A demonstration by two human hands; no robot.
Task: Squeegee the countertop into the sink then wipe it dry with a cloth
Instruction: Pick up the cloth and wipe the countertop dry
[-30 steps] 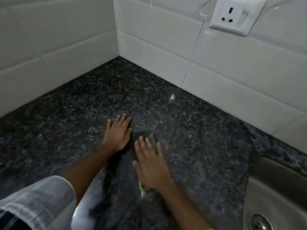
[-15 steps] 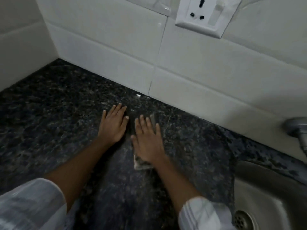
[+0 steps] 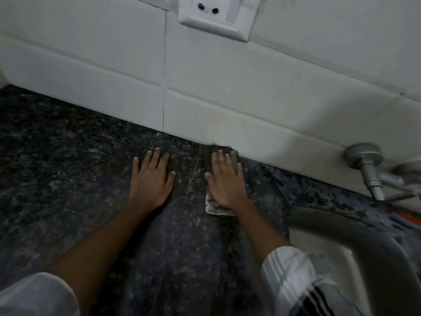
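My right hand (image 3: 225, 179) lies flat on a folded cloth (image 3: 217, 208), pressing it onto the dark speckled granite countertop (image 3: 68, 167). The cloth's far end reaches the foot of the white tiled wall. Its pale near end sticks out under my wrist. My left hand (image 3: 151, 176) rests flat on the bare counter a hand's width to the left, fingers spread, holding nothing. The steel sink (image 3: 341, 258) sits at the lower right. No squeegee is in view.
A white tiled wall (image 3: 227, 87) backs the counter, with a socket plate (image 3: 216, 17) above. A metal tap (image 3: 369, 169) juts from the wall over the sink. Something red and blurred (image 3: 407, 220) lies past the sink's far rim.
My right hand has pushed the cloth away from me up to the wall and toward the sink side. The left hand has stayed flat beside it. My head has turned right.
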